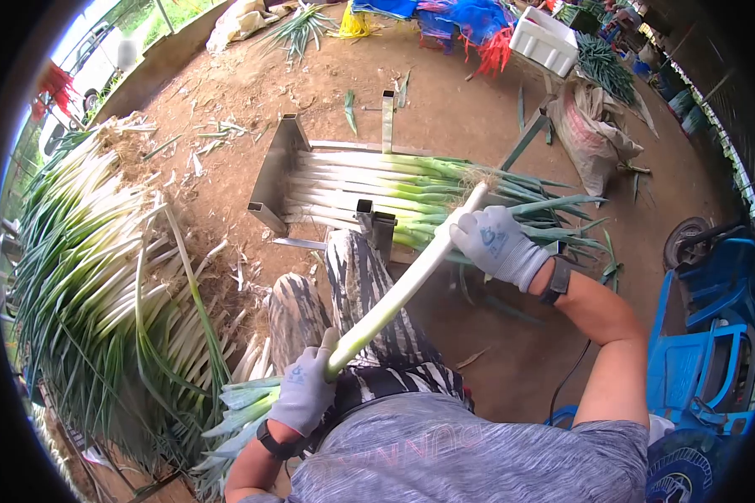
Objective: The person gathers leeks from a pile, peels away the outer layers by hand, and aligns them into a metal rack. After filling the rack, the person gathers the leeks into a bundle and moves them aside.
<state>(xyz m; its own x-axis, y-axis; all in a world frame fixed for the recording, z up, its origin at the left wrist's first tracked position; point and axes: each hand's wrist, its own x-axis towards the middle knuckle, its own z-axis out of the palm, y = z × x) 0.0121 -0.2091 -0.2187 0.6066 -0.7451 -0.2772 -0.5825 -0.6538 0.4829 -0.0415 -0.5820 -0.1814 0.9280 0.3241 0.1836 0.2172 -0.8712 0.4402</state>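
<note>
A long green onion (398, 293) lies slantwise across my lap, its roots up at the far right and its leaves down at the lower left. My left hand (304, 392), in a pale work glove, is closed round it where the white stalk turns green. Near the root end, my gloved right hand (493, 241) grips the white stalk. Just beyond, a row of trimmed green onions (361, 180) lies side by side in a metal frame (275, 172), white ends against its left plate. The fingertips of my right hand are partly hidden.
A big heap of green onions (101, 277) with roots covers the ground on the left. A sack (596, 134), a white foam box (544, 42) and colored netting (470, 25) lie at the back. A blue chair-like object (705, 352) stands at right, above a wheel (679, 469).
</note>
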